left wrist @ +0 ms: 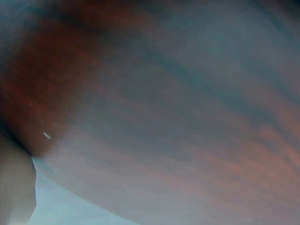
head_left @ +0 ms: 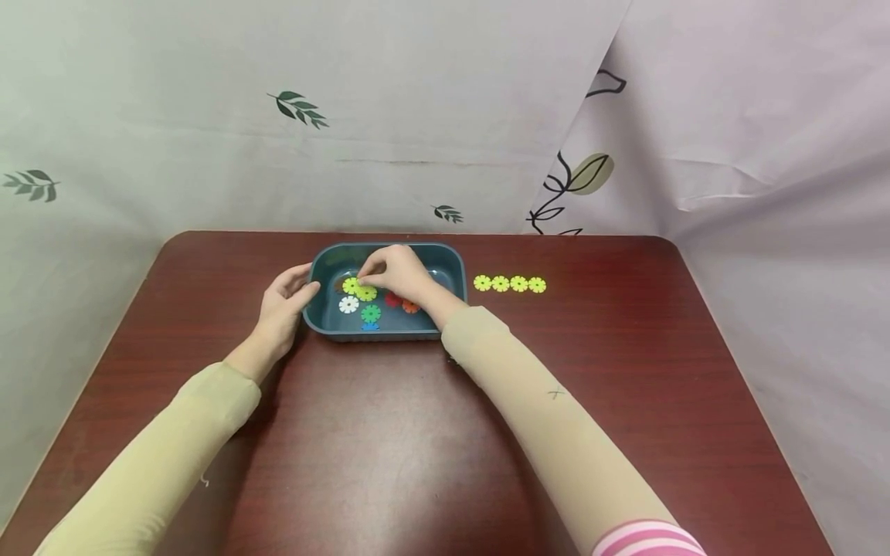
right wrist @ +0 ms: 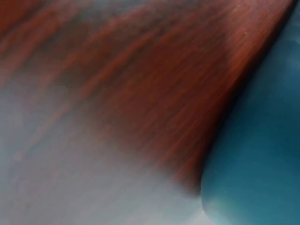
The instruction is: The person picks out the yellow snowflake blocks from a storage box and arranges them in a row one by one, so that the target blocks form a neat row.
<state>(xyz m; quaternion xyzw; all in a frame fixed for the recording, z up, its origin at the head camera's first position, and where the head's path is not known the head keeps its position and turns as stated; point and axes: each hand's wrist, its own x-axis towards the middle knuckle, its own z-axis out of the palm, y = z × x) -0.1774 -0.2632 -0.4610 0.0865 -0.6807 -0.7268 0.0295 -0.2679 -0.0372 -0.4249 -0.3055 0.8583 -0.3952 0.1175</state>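
My left hand [head_left: 280, 309] holds the left end of a dark blue plastic tray [head_left: 334, 335], its thumb at the rim. Reaching over the tray from the right, my right hand [head_left: 403, 274] pinches at a yellow snowflake disc [head_left: 351, 286] with thumb and index fingertips. Another yellow disc [head_left: 366, 293] overlaps it. Around them in the tray lie a white disc [head_left: 348, 304], a green disc [head_left: 371, 313], a blue disc [head_left: 370, 327], a red disc [head_left: 392, 299] and an orange disc [head_left: 410, 306]. The right forearm partly covers the tray's right side.
A straight row of several yellow discs [head_left: 501, 283] lies on the reddish-brown table [head_left: 591, 347], right of the tray. A patterned cloth [head_left: 389, 123] hangs behind the table's far edge. The wrist views are mostly blurred tabletop, with the tray's blue side [right wrist: 262, 154] in the right one.
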